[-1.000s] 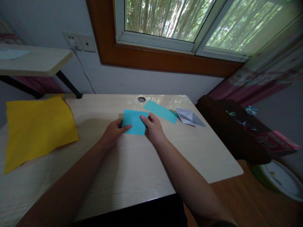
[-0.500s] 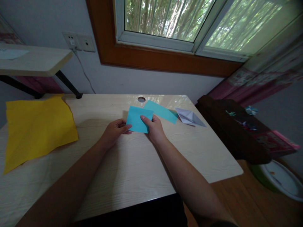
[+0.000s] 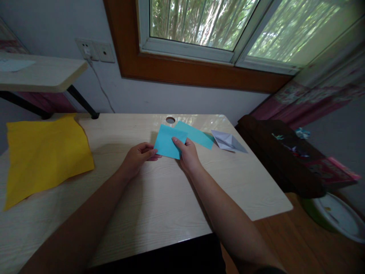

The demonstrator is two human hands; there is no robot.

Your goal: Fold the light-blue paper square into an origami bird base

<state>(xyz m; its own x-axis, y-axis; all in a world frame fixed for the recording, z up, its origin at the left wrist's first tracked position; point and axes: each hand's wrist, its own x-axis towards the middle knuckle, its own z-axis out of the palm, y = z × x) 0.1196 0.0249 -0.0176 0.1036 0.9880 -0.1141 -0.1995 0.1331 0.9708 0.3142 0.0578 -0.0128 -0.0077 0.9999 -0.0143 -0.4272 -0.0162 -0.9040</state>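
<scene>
Blue paper (image 3: 168, 141), folded to a small rectangle, is held tilted just above the middle of the desk (image 3: 159, 198), its far edge raised toward the window (image 3: 216, 26). Right hand (image 3: 186, 156) grips its right side, thumb on the near face and fingers curled behind, closed on the sheet. Left hand (image 3: 137, 156) sits at the paper's near left corner with the fingers bent inward; the fingertips reach the paper's lower edge, but whether they pinch it or merely touch it I cannot tell. Both forearms run from the near edge of the desk up to the paper.

Just beyond the held paper, a second blue sheet (image 3: 196, 135) lies flat on the desk, partly hidden behind the first. To its right, near it, rests a white folded paper (image 3: 228, 141) with pointed ends. A round cable hole (image 3: 170, 120) opens in the desk top just to the far side of the held paper. At the far left of the desk, well apart from the hands, a large yellow sheet (image 3: 42, 152) lies spread out, slightly wrinkled. On the wall above it is a socket (image 3: 95, 50) with a cable hanging down. Right of the desk stands a dark piece of furniture (image 3: 279, 152), and near it on the floor a basin (image 3: 339, 217).
</scene>
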